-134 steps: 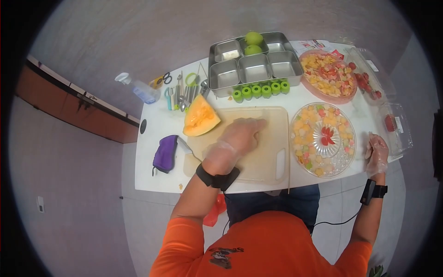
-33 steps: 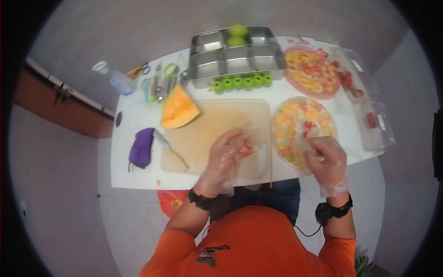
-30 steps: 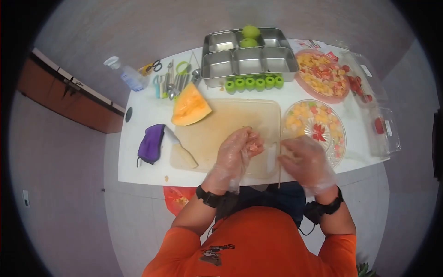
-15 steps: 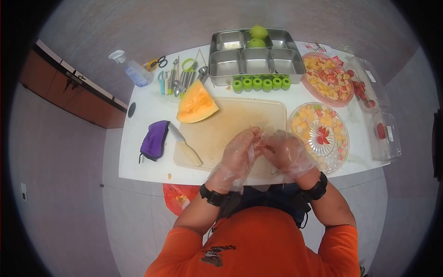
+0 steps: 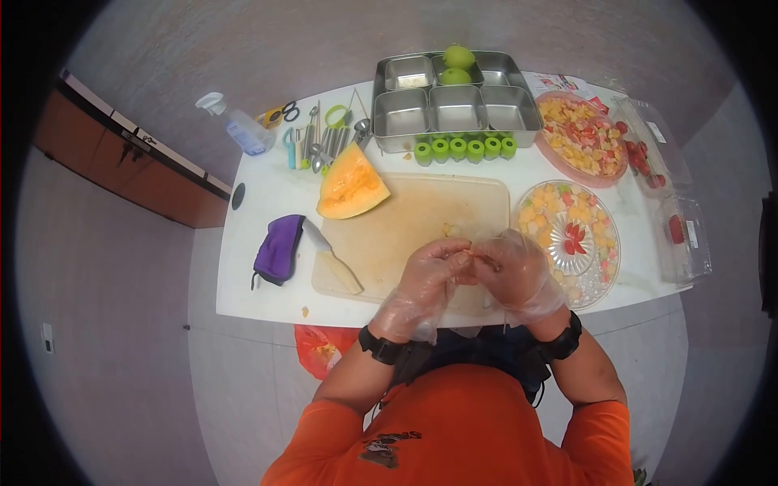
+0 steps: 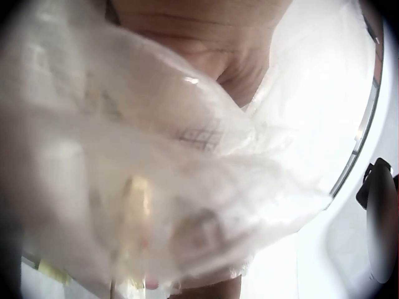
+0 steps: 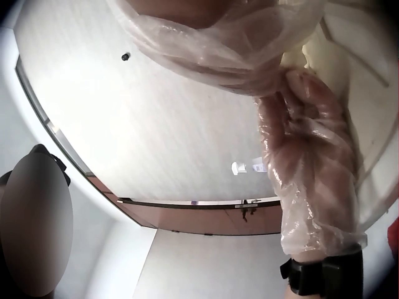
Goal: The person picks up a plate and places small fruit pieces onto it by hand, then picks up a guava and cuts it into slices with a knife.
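Both hands wear clear plastic gloves and meet over the lower right part of the cutting board (image 5: 405, 194). My left hand (image 5: 429, 275) pinches a small pink fruit piece, mostly hidden by the fingers. Against its fingertips, the right hand (image 5: 515, 271) has its fingers bent in on the same piece. Just beyond the fingertips shows a small pale-yellow fruit piece (image 5: 451, 231). An orange-fleshed melon wedge (image 5: 352, 186) sits at the board's upper left corner. To the left lies a wooden-handled knife (image 5: 336, 263). In the right wrist view the left hand (image 7: 308, 149) shows its palm side.
A glass plate (image 5: 571, 275) of cut fruit stands right of the board. Behind are a pink bowl (image 5: 596, 180) of fruit pieces, a steel tray (image 5: 454, 144), and green-topped cutters (image 5: 458, 149). Carving tools (image 5: 316, 146), a spray bottle (image 5: 247, 134) and a purple pouch (image 5: 279, 247) lie left.
The left hand turned over from lying across the board, palm hiding a pink star-shaped piece. The right hand came from the table's right side, past the plate, to the left fingertips.
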Motion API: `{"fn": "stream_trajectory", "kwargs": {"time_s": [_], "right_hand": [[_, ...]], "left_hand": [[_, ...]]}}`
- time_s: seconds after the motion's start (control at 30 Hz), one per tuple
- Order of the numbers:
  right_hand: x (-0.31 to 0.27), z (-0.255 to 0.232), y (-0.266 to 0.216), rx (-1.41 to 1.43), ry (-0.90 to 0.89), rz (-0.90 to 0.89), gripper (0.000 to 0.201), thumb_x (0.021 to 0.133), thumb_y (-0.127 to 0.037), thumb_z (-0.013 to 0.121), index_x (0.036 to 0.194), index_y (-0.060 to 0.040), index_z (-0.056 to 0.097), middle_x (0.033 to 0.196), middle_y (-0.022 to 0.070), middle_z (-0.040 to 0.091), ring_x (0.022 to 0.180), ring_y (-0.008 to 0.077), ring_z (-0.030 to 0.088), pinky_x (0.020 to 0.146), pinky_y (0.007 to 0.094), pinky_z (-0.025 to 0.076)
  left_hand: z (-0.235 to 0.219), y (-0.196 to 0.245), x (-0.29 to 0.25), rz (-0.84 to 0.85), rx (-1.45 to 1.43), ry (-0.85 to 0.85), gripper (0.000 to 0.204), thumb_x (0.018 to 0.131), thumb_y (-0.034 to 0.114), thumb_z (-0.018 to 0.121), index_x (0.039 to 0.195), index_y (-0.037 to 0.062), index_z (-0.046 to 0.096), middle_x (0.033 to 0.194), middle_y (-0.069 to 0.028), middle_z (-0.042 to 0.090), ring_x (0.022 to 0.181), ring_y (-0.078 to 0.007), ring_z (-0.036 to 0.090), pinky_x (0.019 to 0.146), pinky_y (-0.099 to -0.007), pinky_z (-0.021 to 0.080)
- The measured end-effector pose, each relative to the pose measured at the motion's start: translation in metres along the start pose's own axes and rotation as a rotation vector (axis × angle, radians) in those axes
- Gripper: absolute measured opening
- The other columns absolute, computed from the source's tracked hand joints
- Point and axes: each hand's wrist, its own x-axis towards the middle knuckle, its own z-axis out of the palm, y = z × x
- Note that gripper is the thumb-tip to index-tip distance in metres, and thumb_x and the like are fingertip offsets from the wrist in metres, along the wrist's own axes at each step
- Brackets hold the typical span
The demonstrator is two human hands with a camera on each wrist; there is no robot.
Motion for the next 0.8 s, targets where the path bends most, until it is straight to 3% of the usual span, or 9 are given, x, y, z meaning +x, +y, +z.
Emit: {"fn": "stream_trajectory", "kwargs": {"time_s": [0.3, 0.43, 0.53, 0.6, 0.73, 0.8], "right_hand": [[-0.002, -0.004, -0.001, 0.103, -0.087, 0.050, 0.014, 0.073, -0.011, 0.076, 0.086, -0.0104, 0.069, 0.075, 0.0106, 0.060, 0.071, 0.0323, 0.062, 0.062, 0.0417, 0.052], [-0.006, 0.000, 0.004, 0.118, -0.049, 0.080, 0.012, 0.074, -0.011, 0.076, 0.084, -0.0099, 0.069, 0.074, 0.0111, 0.061, 0.071, 0.0327, 0.063, 0.063, 0.0419, 0.053], [-0.002, 0.000, 0.003, 0.069, -0.065, 0.041, 0.010, 0.076, -0.014, 0.075, 0.083, -0.0104, 0.069, 0.074, 0.0106, 0.062, 0.070, 0.0316, 0.063, 0.062, 0.0421, 0.053], [0.000, 0.000, 0.004, 0.001, -0.081, -0.076, 0.011, 0.080, -0.021, 0.071, 0.084, -0.0110, 0.069, 0.076, 0.0100, 0.065, 0.072, 0.0305, 0.065, 0.063, 0.0425, 0.053], [-0.004, 0.000, 0.004, -0.067, -0.106, -0.028, 0.017, 0.084, -0.026, 0.063, 0.082, -0.0108, 0.069, 0.077, 0.0114, 0.068, 0.075, 0.0299, 0.067, 0.065, 0.0425, 0.055], [-0.006, -0.005, 0.001, -0.045, -0.093, 0.039, 0.016, 0.083, -0.025, 0.067, 0.080, -0.0099, 0.068, 0.075, 0.0104, 0.066, 0.075, 0.0297, 0.066, 0.065, 0.0415, 0.054]], "left_hand": [[0.006, -0.001, -0.003, 0.016, 0.049, 0.003, 0.025, 0.094, -0.001, 0.062, 0.118, -0.0046, 0.061, 0.105, -0.0158, 0.068, 0.095, -0.0255, 0.067, 0.083, -0.0386, 0.056], [0.001, -0.005, -0.001, 0.019, 0.023, 0.045, 0.025, 0.092, -0.003, 0.063, 0.117, -0.0043, 0.061, 0.108, -0.0147, 0.068, 0.097, -0.0249, 0.067, 0.085, -0.0381, 0.055], [-0.002, -0.004, -0.002, 0.039, 0.090, 0.055, 0.024, 0.091, -0.002, 0.065, 0.116, -0.0036, 0.062, 0.108, -0.0141, 0.068, 0.096, -0.0241, 0.067, 0.085, -0.0370, 0.055], [0.002, -0.003, -0.002, 0.070, 0.177, 0.061, 0.023, 0.091, 0.001, 0.066, 0.114, -0.0027, 0.063, 0.105, -0.0143, 0.069, 0.093, -0.0230, 0.067, 0.083, -0.0348, 0.055], [0.000, -0.001, -0.003, 0.083, 0.232, 0.030, 0.017, 0.091, 0.001, 0.067, 0.107, -0.0024, 0.065, 0.099, -0.0160, 0.071, 0.088, -0.0243, 0.069, 0.080, -0.0336, 0.057], [0.000, -0.008, -0.002, 0.083, 0.199, 0.057, 0.016, 0.091, 0.000, 0.067, 0.106, -0.0024, 0.065, 0.098, -0.0163, 0.071, 0.088, -0.0252, 0.069, 0.079, -0.0343, 0.057]]}}
